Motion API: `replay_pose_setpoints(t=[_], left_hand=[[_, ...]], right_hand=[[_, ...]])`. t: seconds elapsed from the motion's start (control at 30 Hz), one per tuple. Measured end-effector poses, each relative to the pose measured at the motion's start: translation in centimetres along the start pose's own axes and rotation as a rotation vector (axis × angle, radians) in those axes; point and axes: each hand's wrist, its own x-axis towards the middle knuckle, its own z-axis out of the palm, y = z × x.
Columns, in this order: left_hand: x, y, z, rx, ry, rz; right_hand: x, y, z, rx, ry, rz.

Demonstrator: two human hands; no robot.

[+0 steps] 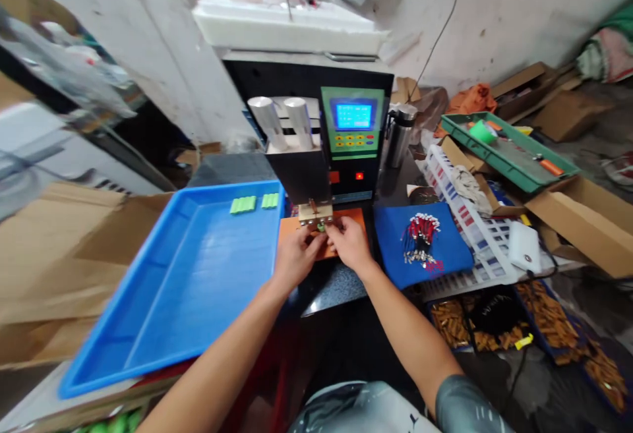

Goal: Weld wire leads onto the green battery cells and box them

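Both hands meet under the head of a spot welder (301, 176), just below its brass-coloured electrode block (315, 214). My left hand (297, 255) is closed, with thumb and fingertips on a green battery pack (321, 227), mostly hidden by the fingers. From the other side my right hand (350, 243) pinches at the same pack. An orange plate (357, 219) lies beneath the hands. Two groups of green battery cells (242, 205) rest at the far end of the blue tray (198, 294), left of the welder.
Right of the welder, a bundle of red and black wire leads (420, 238) lies on a blue cloth (388, 229). Beyond it are a white plastic basket (494, 255) and a green tray (514, 156). A steel flask (401, 136) stands behind; a cardboard box (64, 248) is at left.
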Motion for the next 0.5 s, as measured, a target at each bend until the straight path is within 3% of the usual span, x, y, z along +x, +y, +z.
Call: replay_pose_setpoints(t=[0.1,0.2,0.33,0.4,0.5], left_hand=[[-0.1,0.4,-0.1,0.012,0.000,-0.015],[-0.2,0.7,-0.2,0.021,-0.016,-0.018],[-0.3,0.8,-0.2,-0.018,-0.035,-0.024],[-0.4,0.9,-0.1,-0.046,-0.047,-0.029],[-0.5,1.4,-0.3,-0.052,-0.069,-0.018]], right_hand=[[-0.8,0.2,-1.9,0.066,-0.037,-0.003],[-1.2,0.3,-6.6,-0.095,0.109,-0.049],[-0.3,-0.3,-15.2,-0.645,0.399,-0.090],[0.3,-0.7,-18.3,-0.938,0.412,-0.016],[1.0,-0.9,-20.2,-1.238,0.311,0.125]])
